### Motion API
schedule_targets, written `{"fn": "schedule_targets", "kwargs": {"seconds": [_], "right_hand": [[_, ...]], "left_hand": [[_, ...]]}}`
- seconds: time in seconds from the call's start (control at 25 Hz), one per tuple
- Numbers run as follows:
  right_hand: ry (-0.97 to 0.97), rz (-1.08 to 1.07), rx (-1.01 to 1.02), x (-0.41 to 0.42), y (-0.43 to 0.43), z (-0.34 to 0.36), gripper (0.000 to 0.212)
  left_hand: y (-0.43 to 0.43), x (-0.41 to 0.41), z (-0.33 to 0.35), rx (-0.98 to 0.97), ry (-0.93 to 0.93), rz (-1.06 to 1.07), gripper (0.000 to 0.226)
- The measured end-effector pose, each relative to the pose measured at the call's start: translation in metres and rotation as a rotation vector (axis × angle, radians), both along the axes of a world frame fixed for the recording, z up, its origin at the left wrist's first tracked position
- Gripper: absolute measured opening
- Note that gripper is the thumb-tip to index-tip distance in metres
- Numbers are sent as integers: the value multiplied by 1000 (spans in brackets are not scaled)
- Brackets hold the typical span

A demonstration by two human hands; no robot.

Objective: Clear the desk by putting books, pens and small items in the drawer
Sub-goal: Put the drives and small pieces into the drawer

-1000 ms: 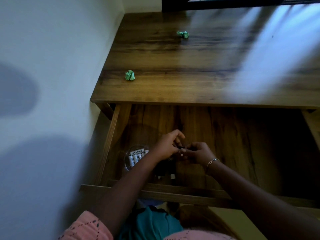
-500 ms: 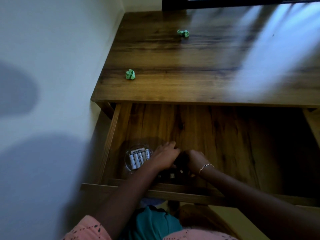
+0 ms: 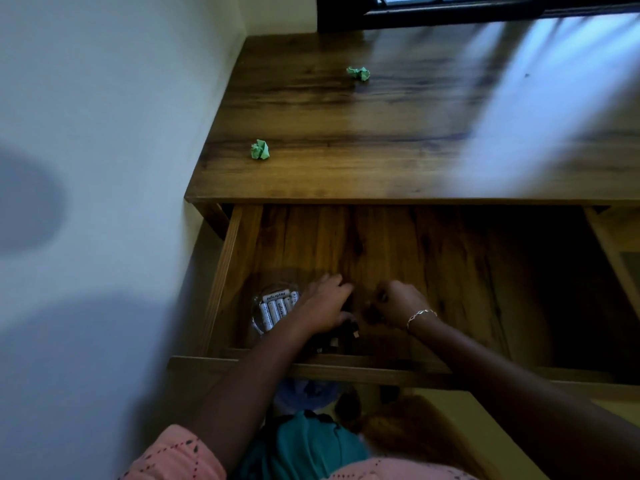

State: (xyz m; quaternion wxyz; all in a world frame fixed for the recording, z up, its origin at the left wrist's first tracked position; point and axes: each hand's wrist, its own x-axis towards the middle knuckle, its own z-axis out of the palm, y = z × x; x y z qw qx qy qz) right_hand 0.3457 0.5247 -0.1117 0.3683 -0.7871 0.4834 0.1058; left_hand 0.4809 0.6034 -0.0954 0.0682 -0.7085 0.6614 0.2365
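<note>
Since half a second ago the right hand (image 3: 394, 304) has drawn away from the left hand (image 3: 322, 306); then they were touching, now a narrow gap shows between them. Both are low in the frame, inside the open drawer (image 3: 346, 370). The left grip is released: its fingers lie fairly straight over a dark bundle (image 3: 334, 337) on the drawer floor near the front rail; what that bundle is cannot be made out. The right grip is clenched, fingers curled under, and whether anything sits inside it is not clear. A thin bracelet (image 3: 420, 315) circles the right wrist. Just left of the left hand, a clear round container (image 3: 258, 303) holds white batteries (image 3: 275, 308) lying side by side. On the tabletop (image 3: 381, 161) above the drawer, two crumpled green paper balls remain: one (image 3: 259, 149) near the left edge, the other (image 3: 359, 73) further up, toward the top of the frame. Pale window light streaks the upper right.
</note>
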Motion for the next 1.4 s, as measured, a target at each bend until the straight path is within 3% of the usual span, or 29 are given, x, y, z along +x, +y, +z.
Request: {"fn": "schedule_targets", "kwargs": {"seconds": [0.16,0.32,0.6,0.68,0.84,0.92,1.04,1.12,1.4], "right_hand": [[11,55,-184,-20,-8,18,26],[19,140,-218,-39,-2,30,30],[-70,226,-329,-73,36,34,34],[-104,219,-356,-84,49,35,35],[-116,361,-543,-103,67,33,52],[-154,461,-623,-110,72,35,64],[-179,533,-711,-117,71,32,53],[-159,600,-735,-116,68,25,63],[-130,561,-818,-102,42,23,69]], "left_hand": [[1,-13,8,-177,87,68,43],[4,-34,15,-291,151,91,37],[35,-76,26,-519,230,189,33],[49,-89,27,-535,238,212,41],[76,-104,19,-473,102,182,88],[86,-107,12,-466,-4,161,101],[89,-107,8,-438,-130,91,94],[87,-104,1,-411,-235,61,84],[61,-90,-3,-539,-302,58,114]]}}
